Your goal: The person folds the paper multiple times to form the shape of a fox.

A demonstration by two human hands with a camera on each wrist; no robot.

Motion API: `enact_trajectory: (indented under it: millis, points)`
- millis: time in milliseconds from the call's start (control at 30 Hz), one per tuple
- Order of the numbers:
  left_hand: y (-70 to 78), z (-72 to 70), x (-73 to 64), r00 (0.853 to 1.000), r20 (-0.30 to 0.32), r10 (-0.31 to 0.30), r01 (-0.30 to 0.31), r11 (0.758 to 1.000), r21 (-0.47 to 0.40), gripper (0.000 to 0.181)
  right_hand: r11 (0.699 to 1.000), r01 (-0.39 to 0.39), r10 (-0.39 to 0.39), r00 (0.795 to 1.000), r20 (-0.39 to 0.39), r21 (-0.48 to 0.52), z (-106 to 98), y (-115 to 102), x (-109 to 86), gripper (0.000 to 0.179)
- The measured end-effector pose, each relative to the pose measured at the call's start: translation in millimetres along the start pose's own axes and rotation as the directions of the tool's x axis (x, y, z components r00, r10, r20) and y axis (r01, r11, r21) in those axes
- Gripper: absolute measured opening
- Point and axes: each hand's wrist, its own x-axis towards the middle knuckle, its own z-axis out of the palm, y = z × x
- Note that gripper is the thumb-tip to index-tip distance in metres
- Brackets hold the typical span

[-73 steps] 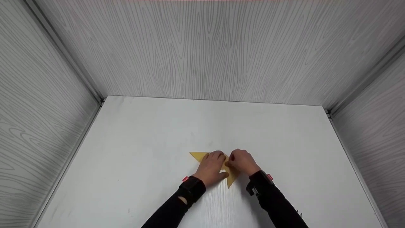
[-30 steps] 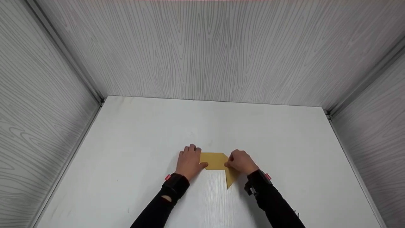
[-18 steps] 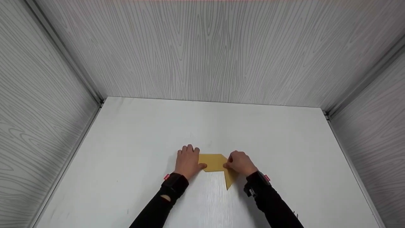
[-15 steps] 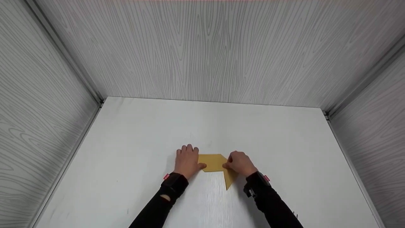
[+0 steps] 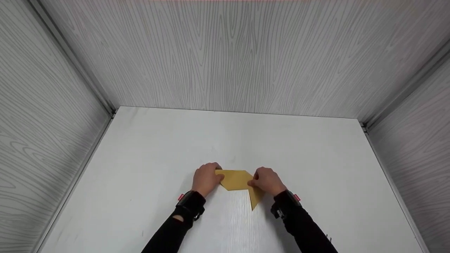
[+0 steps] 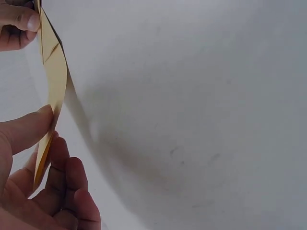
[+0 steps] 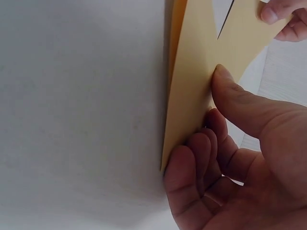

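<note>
Between my two hands is a folded piece of yellow paper (image 5: pixel 235 180), with a pointed flap hanging toward me at its right side. My left hand (image 5: pixel 206 178) pinches the paper's left end, thumb on the near face and fingers behind it. In the left wrist view the folded paper (image 6: pixel 56 79) bows and stands off the white surface. My right hand (image 5: pixel 268 181) pinches the right part, just above the pointed flap. The right wrist view shows the right thumb (image 7: pixel 235 98) pressed on the paper (image 7: pixel 192 81), the other fingers curled beneath its edge.
The white tabletop (image 5: pixel 168 140) spreads around the hands. Grey wood-grain panels rise at the back (image 5: pixel 225 56), on the left (image 5: pixel 45 133) and on the right (image 5: pixel 418 140). Each wrist wears a black band.
My left hand first slid left off the paper's middle, uncovering it, then went from lying on its left end to pinching and lifting that end. The right hand has kept its pinch.
</note>
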Motion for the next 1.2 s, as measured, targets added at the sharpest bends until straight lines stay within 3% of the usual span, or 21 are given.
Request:
enact_trajectory:
  millis: [267,433,667,967,1200]
  points:
    - [7.2,4.2,-4.2,0.999,-0.036,0.015,-0.019,0.993,-0.117,0.007,1.0,0.006,-0.007,1.0,-0.007,-0.006,2,0,0.0,0.024]
    - [11.7,9.0,-8.0,0.996,-0.031,0.086,-0.089,0.988,-0.13,0.01,1.0,-0.002,0.002,1.0,-0.008,-0.018,1,1,0.5,0.025]
    - [15.2,17.4,-10.2,0.985,0.032,0.172,-0.164,0.972,-0.166,0.005,1.0,-0.024,0.025,1.0,0.005,-0.011,1,-1,0.5,0.025]
    - [18.7,28.9,-14.6,0.948,0.094,0.303,-0.285,0.944,-0.164,0.008,0.999,-0.04,0.04,0.999,0.013,0.005,1,-2,1.6,0.025]
    - [22.4,33.7,-19.7,0.933,0.19,0.305,-0.277,0.947,-0.163,0.021,0.999,-0.039,0.04,0.999,0.023,-0.012,2,-3,2.7,0.024]
